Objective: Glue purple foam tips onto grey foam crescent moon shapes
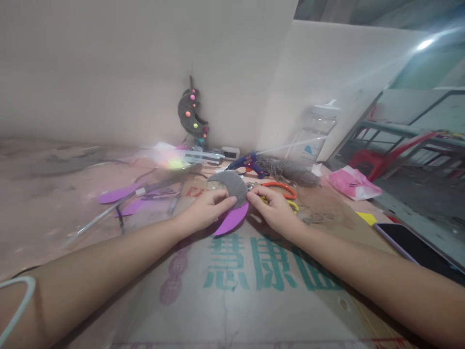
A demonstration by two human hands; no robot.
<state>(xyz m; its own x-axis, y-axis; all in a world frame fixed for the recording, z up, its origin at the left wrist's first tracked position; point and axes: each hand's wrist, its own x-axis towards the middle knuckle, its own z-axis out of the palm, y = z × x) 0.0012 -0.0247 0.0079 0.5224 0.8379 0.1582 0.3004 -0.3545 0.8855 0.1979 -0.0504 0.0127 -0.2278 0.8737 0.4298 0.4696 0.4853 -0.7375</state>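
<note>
A purple crescent-shaped cutout [232,218], half wrapped in grey yarn [232,185], lies on a flattened cardboard sheet [232,291]. My left hand [207,207] pinches the wrapped part from the left, fingers closed on it. My right hand [274,206] grips its right side, thumb and fingers pressed together on the yarn where grey meets purple. A loose bundle of grey yarn [290,170] lies just behind, beside a blue glue gun [250,165].
A finished grey crescent with coloured pompoms [191,114] leans in the wall corner. More purple cutouts [118,194], orange-handled scissors [281,188], glue sticks [203,155], a water jug [314,135], a pink bag [352,183] and a dark phone [417,247] lie around.
</note>
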